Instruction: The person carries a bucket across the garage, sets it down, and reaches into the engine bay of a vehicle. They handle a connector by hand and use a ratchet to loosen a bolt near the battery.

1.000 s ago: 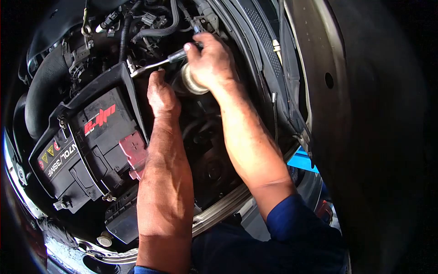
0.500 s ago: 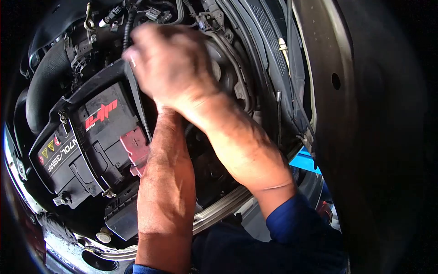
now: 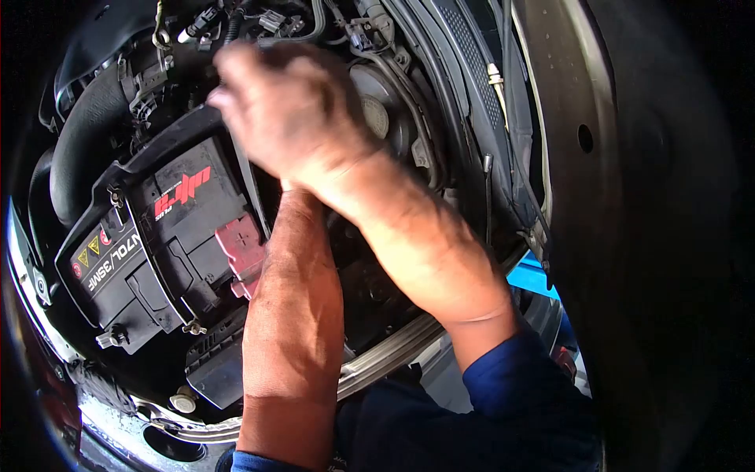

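Two bare hands deep in an engine bay, beside the battery (image 3: pixel 157 244).

Taking the battery as landmark: the left forearm (image 3: pixel 291 315) runs up along its right edge, the left hand itself hidden under the other, so its fingers cannot be read. The right hand (image 3: pixel 295 110) crosses above the battery's upper right corner, blurred, fingers curled loosely; whether they pinch anything I cannot tell. Right of it lies a round metal housing (image 3: pixel 377 110), nearer the right hand.

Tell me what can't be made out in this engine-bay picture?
- Left hand: head view, hidden behind the right hand; only its forearm shows.
- Right hand's fingers: motion-blurred, grip unclear.
- Battery label: small and upside down, only partly readable.
- Right of the frame: dark panel.
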Available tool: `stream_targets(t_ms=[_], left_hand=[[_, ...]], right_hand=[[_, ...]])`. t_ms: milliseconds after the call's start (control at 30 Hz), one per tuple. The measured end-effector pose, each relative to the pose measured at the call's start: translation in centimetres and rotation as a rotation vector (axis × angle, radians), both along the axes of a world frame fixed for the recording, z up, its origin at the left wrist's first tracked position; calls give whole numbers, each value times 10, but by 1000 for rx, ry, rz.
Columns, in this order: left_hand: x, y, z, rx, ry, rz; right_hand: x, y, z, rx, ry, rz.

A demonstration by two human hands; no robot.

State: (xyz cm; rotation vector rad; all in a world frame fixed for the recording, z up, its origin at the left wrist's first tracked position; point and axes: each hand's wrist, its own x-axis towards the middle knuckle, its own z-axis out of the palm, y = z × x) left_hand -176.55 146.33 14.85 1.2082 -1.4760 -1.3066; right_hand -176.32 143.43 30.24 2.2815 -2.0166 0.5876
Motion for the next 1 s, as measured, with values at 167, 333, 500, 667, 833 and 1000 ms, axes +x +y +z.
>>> stream_targets(t_ms=[167,333,500,667,833,1000], left_hand=[[12,3,21,4,-193,68],[16,-1,27,-3,-333,-72],[-30,9,-22,-186,-205,193],[12,3,23,-21,-194,56],[0,4,-21,-200,-309,-53],[15,-1,16,-56,-321,-99]], right_hand=[[-75,25,-35,82,-357,-615],[-38,15,-7,7,-389,-481],[-6,3,-2,-94,-29,35],[-75,12,-29,25,-377,-607],[-14,-1,-5,-212,-92,-73],[-38,6,-17,-166,-446,-350]])
